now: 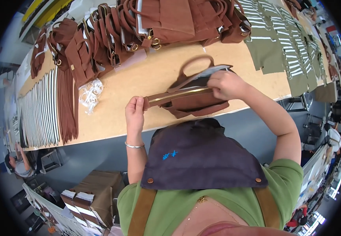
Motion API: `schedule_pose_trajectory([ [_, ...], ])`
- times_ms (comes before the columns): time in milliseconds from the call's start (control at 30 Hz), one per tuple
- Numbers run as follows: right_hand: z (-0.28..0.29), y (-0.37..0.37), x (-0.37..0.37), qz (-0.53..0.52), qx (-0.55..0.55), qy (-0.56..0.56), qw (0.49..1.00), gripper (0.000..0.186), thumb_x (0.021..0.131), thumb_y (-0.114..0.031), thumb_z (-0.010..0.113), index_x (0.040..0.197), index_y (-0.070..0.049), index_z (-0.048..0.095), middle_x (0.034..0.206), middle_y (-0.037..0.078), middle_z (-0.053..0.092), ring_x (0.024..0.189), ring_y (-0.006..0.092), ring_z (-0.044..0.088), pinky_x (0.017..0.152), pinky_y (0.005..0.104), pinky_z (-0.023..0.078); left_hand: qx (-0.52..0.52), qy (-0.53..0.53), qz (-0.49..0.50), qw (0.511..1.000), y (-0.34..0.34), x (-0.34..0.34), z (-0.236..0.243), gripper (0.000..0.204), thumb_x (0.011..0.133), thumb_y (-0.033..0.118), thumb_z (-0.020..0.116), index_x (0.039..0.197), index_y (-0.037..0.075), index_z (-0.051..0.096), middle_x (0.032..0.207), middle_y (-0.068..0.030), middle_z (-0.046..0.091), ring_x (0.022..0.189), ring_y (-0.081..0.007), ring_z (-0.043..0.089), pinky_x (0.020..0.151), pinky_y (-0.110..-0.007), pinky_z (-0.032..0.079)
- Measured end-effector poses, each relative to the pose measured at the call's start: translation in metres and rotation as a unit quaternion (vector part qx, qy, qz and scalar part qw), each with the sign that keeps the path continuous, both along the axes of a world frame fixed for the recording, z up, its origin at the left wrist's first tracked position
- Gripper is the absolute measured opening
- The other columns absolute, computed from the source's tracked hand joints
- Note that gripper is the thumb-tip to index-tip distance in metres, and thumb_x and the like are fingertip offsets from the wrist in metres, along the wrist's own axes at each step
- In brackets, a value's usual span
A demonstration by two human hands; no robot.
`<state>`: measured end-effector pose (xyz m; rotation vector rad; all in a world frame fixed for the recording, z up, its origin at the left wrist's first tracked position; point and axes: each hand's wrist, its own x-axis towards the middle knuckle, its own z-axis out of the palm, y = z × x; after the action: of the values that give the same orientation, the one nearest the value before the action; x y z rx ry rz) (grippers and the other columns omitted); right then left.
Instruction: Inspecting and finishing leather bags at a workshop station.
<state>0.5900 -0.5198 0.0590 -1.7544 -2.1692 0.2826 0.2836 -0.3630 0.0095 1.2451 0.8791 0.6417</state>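
Observation:
A brown handbag (194, 105) lies at the near edge of the table, its top gaping and one handle loop standing up behind. Along its opening runs a gold-toothed zipper (178, 94) on a brown strip. My left hand (135, 112) pinches the strip's left end between thumb and fingers, a little off the bag's side. At the zipper's right end my right hand (226, 85) is closed, fingers curled at the bag's opening. Whatever sits inside those fingers, perhaps the zipper's pull, is hidden. A pale lining shows within the bag.
Brown handbags (166, 23) with gold rings crowd the table's far side. On the left lie brown straps (66, 106), white-edged strips (40, 112) and a tangle of white ties (91, 94). Olive pieces with white stripes (267, 51) cover the right. Cartons (95, 192) stand behind me; other people work farther off.

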Motion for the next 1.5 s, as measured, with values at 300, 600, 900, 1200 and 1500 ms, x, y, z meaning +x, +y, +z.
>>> schedule_pose_trajectory([
  [300,-0.002,-0.074,0.043,-0.196,-0.046,0.105,0.974,0.010,0.072,-0.003,0.063,0.082,-0.004,0.061,0.081,0.010,0.059,0.079,0.0300,0.060,0.070,0.0379,0.051,0.021,0.066,-0.050,0.996,-0.003,-0.005,-0.010,0.026,0.101,0.024,0.053,0.088,0.004,0.063,0.070,0.0044,0.052,0.062,-0.0036,0.040,0.054,-0.020,0.033],
  [600,-0.044,-0.117,0.037,-0.345,0.029,0.280,0.896,0.021,0.082,-0.014,0.069,0.101,-0.009,0.061,0.128,0.012,0.047,0.121,0.0257,0.047,0.089,0.0354,0.044,0.307,0.114,-0.089,0.941,-0.012,0.059,0.046,0.016,0.088,0.016,0.065,0.101,0.007,0.067,0.087,-0.0070,0.067,0.075,-0.0219,0.062,0.071,-0.033,0.050],
  [900,-0.050,-0.116,0.023,-0.293,0.029,0.294,0.909,0.029,0.076,-0.014,0.080,0.099,-0.010,0.064,0.131,0.012,0.047,0.116,0.0262,0.050,0.090,0.0364,0.045,0.503,0.123,-0.491,0.701,-0.069,0.209,0.043,0.023,0.083,0.015,0.066,0.105,0.010,0.069,0.094,-0.0089,0.068,0.092,-0.0304,0.064,0.079,-0.043,0.051],
  [1200,-0.042,-0.113,0.016,-0.329,0.067,0.423,0.842,0.020,0.082,-0.018,0.072,0.099,-0.009,0.067,0.133,0.014,0.048,0.116,0.0273,0.051,0.091,0.0374,0.047,0.493,0.229,-0.487,0.684,-0.076,0.244,0.046,0.017,0.086,0.017,0.058,0.098,0.008,0.066,0.092,-0.0135,0.068,0.087,-0.0346,0.065,0.075,-0.046,0.052],
  [1500,-0.004,-0.058,0.014,-0.384,-0.197,-0.049,0.901,0.029,0.080,-0.035,0.067,0.088,-0.008,0.075,0.126,0.018,0.058,0.114,0.0345,0.056,0.093,0.0424,0.048,0.481,0.209,-0.401,0.751,-0.069,0.221,0.038,0.010,0.082,0.014,0.063,0.089,0.007,0.063,0.084,-0.0129,0.069,0.080,-0.0338,0.066,0.068,-0.045,0.051],
])
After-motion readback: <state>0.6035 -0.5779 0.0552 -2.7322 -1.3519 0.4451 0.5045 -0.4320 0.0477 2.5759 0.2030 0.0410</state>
